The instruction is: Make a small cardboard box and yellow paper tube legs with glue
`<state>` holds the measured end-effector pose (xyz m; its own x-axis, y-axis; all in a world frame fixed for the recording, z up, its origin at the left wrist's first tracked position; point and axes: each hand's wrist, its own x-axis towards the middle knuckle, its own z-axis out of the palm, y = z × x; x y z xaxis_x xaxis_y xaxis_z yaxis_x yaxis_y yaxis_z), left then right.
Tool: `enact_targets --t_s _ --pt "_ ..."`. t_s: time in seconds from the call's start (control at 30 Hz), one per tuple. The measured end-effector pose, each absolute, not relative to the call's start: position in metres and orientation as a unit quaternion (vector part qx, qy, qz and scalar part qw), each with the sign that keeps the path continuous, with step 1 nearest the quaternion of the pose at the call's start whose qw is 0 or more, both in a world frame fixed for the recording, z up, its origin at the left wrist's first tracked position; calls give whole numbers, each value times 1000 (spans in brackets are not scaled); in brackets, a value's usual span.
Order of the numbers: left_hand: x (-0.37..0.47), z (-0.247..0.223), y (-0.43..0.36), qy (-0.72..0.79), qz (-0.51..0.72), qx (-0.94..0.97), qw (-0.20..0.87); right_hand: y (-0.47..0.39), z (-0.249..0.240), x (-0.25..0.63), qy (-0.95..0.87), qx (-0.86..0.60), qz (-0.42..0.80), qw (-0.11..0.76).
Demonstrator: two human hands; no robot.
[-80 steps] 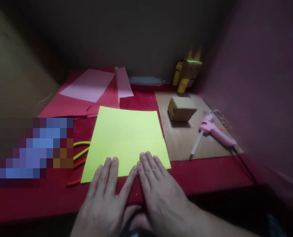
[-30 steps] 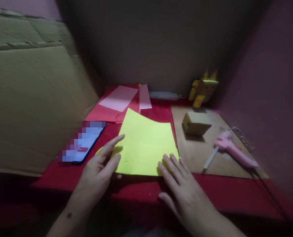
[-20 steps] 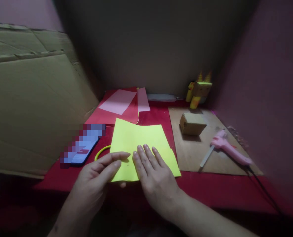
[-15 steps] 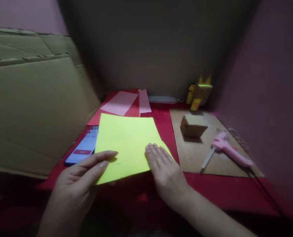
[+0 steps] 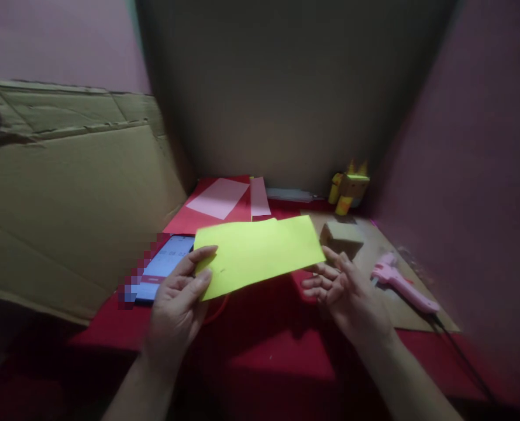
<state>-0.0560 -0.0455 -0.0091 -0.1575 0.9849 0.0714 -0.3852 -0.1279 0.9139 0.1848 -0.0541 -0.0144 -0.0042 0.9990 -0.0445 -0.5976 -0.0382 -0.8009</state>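
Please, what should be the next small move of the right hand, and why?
Probably the right hand should pinch the right end of the yellow sheet. Only the left hand clearly grips it, at the left end, above the red surface; the right fingers are loosely open beside the right end.

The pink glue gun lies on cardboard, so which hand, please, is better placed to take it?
Probably the right hand: it is nearer to the pink glue gun and looks open by the edge of the yellow sheet. The left hand, farther off, grips the yellow sheet.
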Motion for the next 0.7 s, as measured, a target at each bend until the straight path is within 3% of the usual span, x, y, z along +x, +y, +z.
enact_targets --t_s 0.3,0.6,0.7 --pt "-61 -13 -38 470 557 529 436 -24 -11 184 -308 -392 632 593" --pt "-63 -3 -24 376 585 485 531 -9 -17 192 -336 -317 640 613" --pt "-65 -2 -22 450 565 532 443 -7 -20 195 -342 -313 643 609"
